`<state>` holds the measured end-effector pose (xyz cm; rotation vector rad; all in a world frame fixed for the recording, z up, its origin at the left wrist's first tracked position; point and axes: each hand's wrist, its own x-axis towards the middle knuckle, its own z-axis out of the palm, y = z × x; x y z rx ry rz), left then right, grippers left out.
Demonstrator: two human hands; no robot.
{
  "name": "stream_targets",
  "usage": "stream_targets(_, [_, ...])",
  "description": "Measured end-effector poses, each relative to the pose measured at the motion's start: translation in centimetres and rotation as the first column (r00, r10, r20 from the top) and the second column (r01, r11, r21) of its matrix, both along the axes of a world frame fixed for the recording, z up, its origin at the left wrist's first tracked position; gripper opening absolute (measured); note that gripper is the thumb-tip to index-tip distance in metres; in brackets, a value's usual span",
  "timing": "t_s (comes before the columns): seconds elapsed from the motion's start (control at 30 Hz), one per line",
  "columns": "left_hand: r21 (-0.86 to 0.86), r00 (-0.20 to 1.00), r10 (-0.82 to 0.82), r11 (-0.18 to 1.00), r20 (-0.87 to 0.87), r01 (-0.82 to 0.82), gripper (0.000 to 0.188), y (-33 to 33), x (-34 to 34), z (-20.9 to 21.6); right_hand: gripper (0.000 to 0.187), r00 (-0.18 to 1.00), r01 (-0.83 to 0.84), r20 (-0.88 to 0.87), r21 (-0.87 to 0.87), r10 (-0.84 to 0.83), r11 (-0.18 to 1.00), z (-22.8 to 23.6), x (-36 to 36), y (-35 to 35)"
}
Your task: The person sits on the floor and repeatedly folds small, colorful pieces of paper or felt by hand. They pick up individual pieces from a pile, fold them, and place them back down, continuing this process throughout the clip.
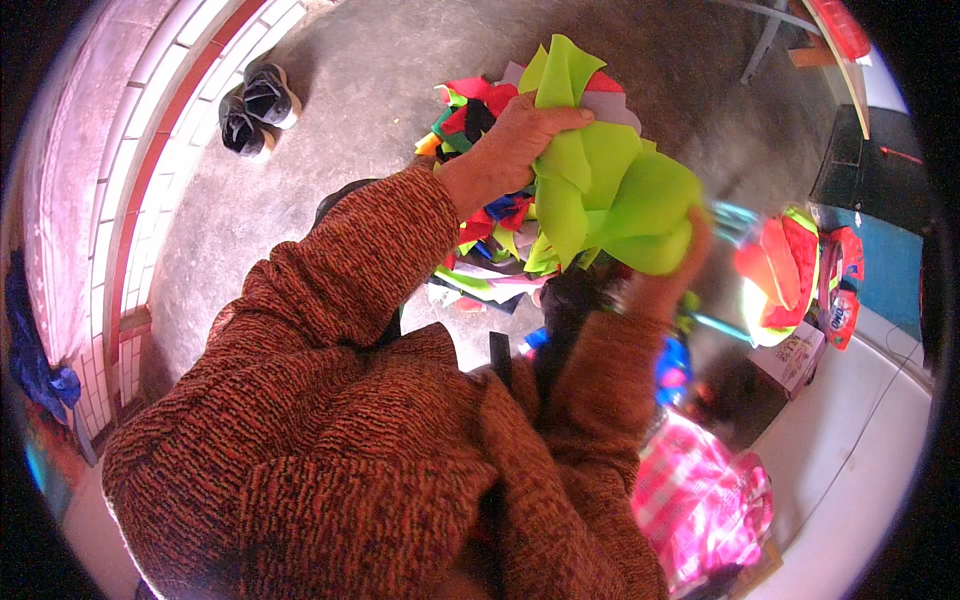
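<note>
My left hand [512, 145] is closed on a lime-green cloth piece [600, 170], its thumb pressed over the folds near the top. The cloth hangs in loose, wavy layers in front of me. At its lower right edge my right hand [680, 265] grips the same cloth; that hand is blurred and its fingers are partly hidden behind the fabric. Below and behind the cloth lies a heap of cut scraps [490, 255] in red, grey, green, blue and black, partly covered by my left hand and the cloth.
Dark shoes [262, 105] stand on the concrete floor [400, 70] at the far left. To the right are a red-orange and yellow bundle [780, 270], a carton [790, 360] and a blue panel [880, 270]. Pink checked fabric [705, 500] lies by my right arm.
</note>
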<state>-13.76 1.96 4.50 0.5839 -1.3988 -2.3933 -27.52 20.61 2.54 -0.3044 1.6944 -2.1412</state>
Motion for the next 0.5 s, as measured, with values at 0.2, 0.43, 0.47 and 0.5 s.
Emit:
stream_targets(0.2, [0.086, 0.991, 0.1, 0.992, -0.091, -0.093, 0.051, -0.5, -0.1, -1.4, 0.029, 0.999, 0.036, -0.033, -0.053, -0.038, 0.998, 1.7, 1.0, -0.5])
stream_targets(0.43, [0.266, 0.995, 0.082, 0.96, 0.051, -0.093, 0.051, -0.6, -0.2, -0.7, 0.037, 0.994, 0.079, 0.088, -0.158, -0.065, 0.984, -0.9, -1.5, 2.1])
stream_targets(0.47, [-0.081, 0.995, 0.093, 0.993, 0.03, -0.09, 0.052, -0.6, 0.0, -1.2, 0.037, 0.987, 0.1, 0.146, -0.22, -0.069, 0.97, -0.4, -1.2, 2.0])
stream_targets(0.5, [-0.417, 0.997, 0.082, 0.906, -0.005, -0.076, 0.053, -0.5, 0.1, -1.9, 0.036, 0.98, 0.093, 0.193, -0.253, -0.043, 0.963, 0.8, -1.1, 2.0])
